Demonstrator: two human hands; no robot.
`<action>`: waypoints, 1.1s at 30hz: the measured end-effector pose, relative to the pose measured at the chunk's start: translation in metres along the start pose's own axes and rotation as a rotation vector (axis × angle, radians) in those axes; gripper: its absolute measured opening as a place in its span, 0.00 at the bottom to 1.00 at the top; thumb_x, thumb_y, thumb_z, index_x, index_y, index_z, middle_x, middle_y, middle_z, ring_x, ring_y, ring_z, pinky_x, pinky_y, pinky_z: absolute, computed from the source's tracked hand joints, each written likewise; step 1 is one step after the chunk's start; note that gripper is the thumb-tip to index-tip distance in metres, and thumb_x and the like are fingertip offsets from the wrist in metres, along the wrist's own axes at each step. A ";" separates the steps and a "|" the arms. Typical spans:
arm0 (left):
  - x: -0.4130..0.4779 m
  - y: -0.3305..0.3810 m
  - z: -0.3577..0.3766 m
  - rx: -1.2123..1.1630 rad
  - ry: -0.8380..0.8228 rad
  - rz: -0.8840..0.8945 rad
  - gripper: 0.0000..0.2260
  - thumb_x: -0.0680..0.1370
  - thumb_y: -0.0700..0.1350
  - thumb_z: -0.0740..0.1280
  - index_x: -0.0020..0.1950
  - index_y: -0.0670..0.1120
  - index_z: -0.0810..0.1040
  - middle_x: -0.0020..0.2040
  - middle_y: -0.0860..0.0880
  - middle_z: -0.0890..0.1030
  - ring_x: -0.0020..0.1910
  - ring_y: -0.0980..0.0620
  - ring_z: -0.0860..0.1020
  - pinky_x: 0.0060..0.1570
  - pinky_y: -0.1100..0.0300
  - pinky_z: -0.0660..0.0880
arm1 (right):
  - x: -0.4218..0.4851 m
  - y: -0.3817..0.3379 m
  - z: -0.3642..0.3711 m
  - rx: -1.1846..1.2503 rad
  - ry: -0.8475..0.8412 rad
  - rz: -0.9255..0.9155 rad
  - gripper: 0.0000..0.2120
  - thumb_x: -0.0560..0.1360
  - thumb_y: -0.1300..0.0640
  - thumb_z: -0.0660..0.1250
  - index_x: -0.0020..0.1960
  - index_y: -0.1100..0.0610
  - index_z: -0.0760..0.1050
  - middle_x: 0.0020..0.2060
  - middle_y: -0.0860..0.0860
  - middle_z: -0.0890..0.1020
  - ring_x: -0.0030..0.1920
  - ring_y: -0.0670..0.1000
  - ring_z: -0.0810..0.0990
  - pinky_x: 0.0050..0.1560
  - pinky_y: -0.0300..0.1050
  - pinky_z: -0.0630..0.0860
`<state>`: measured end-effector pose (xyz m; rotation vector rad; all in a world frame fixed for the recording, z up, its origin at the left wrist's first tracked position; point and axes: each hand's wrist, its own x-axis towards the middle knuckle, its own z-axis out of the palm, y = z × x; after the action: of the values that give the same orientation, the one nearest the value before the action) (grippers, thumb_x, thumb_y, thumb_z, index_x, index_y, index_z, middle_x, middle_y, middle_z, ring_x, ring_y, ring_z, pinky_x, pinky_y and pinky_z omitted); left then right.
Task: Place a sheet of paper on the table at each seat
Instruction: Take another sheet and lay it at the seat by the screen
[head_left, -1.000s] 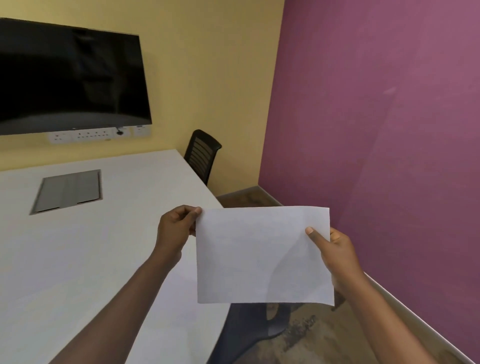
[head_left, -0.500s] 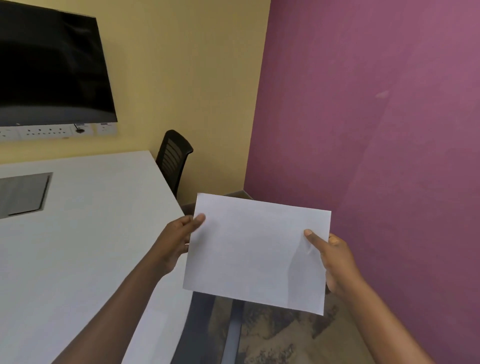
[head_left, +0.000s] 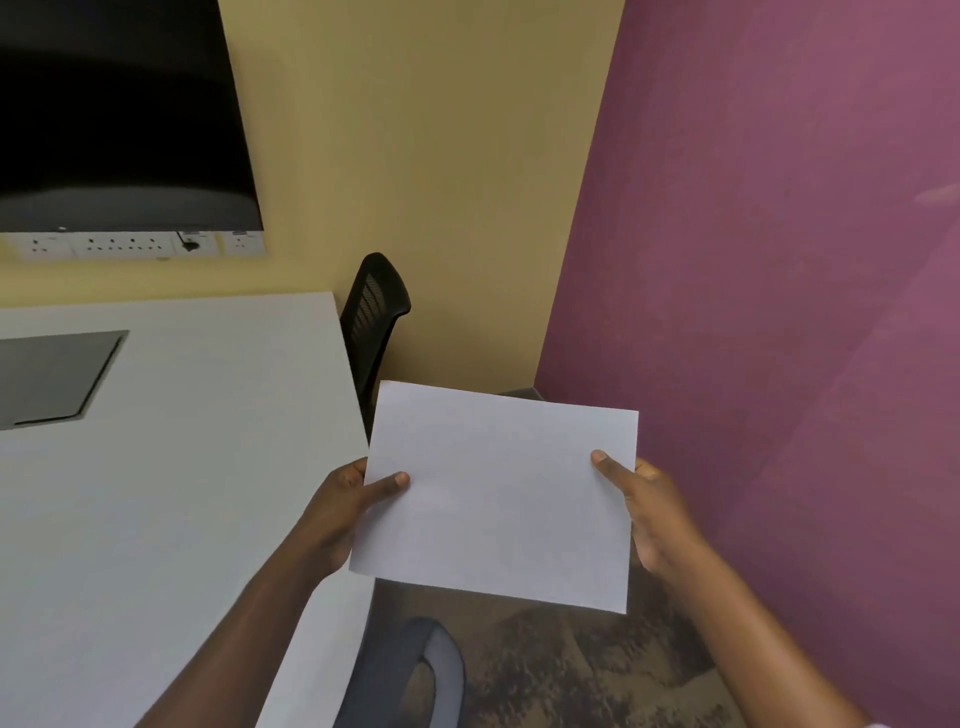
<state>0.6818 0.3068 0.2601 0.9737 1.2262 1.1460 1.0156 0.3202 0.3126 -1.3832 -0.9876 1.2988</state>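
Note:
A blank white sheet of paper (head_left: 498, 499) is held in the air just past the right edge of the white table (head_left: 182, 467), above the floor. My left hand (head_left: 343, 504) grips its left edge with the thumb on top. Along the sheet's right edge my right hand (head_left: 654, 514) pinches it the same way. A black mesh chair (head_left: 371, 317) stands pushed in at the table's far right corner. Another chair's grey armrest (head_left: 415, 670) shows below the sheet, by the table's near right edge.
A dark screen (head_left: 114, 114) hangs on the yellow wall with a row of sockets (head_left: 135, 244) under it. A grey flap panel (head_left: 52, 374) is set into the table top. The purple wall (head_left: 779, 312) runs close along the right. Patterned carpet (head_left: 571, 670) lies between table and wall.
The view has swung and moved forward along the table's right side. Both hands kept hold of the sheet, which now sits tilted, its far left corner nearer the black chair.

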 end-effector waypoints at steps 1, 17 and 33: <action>0.012 0.000 -0.004 -0.012 0.022 0.001 0.18 0.73 0.49 0.77 0.60 0.45 0.83 0.55 0.45 0.87 0.53 0.40 0.86 0.53 0.46 0.81 | 0.018 0.000 0.004 -0.009 -0.027 0.006 0.09 0.77 0.50 0.71 0.56 0.51 0.81 0.48 0.49 0.88 0.45 0.52 0.88 0.43 0.51 0.81; 0.217 -0.005 -0.062 -0.109 0.428 -0.030 0.22 0.67 0.51 0.78 0.59 0.44 0.84 0.56 0.43 0.87 0.54 0.38 0.85 0.58 0.42 0.80 | 0.330 -0.009 0.114 -0.282 -0.407 0.083 0.06 0.80 0.57 0.67 0.52 0.53 0.83 0.47 0.48 0.88 0.48 0.51 0.87 0.46 0.47 0.79; 0.391 0.020 -0.218 -0.103 0.741 -0.091 0.12 0.74 0.44 0.76 0.56 0.42 0.84 0.54 0.40 0.87 0.53 0.36 0.85 0.59 0.38 0.80 | 0.527 -0.031 0.351 -0.342 -0.611 0.128 0.05 0.80 0.54 0.68 0.50 0.51 0.83 0.43 0.45 0.88 0.38 0.43 0.86 0.27 0.33 0.75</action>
<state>0.4555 0.6858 0.1825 0.4019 1.7449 1.5422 0.7238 0.8785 0.2396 -1.3356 -1.6111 1.7629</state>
